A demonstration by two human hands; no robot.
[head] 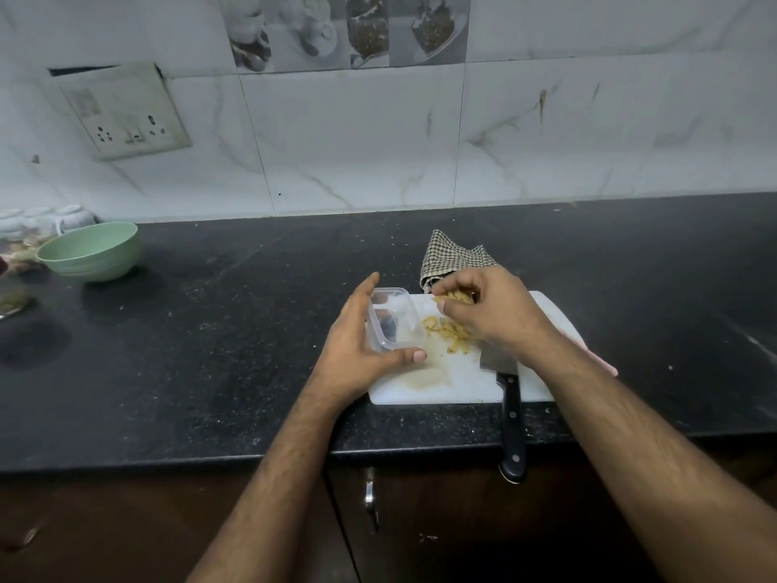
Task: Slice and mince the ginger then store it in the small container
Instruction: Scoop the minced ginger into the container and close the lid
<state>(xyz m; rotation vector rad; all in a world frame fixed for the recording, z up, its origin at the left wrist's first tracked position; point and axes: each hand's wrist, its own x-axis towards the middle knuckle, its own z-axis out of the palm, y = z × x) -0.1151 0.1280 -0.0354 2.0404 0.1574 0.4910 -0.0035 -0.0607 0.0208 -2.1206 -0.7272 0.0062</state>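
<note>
Storing step: cutting looks done, ginger is going into the container. On the white cutting board (462, 385), left hand (357, 351) grips the clear, seemingly empty small container (391, 321), tilted at the board's left edge. Right hand (483, 309) pinches a bunch of ginger pieces (456, 297) above the pale, coarse pile (445, 330). Next: drop it in. Knife (508, 406) lies idle.

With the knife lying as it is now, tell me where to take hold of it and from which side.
Grip the knife by its black handle, from the near edge of the counter: the handle juts out over that edge, free, while the blade lies on the cutting board under the right forearm.
</note>
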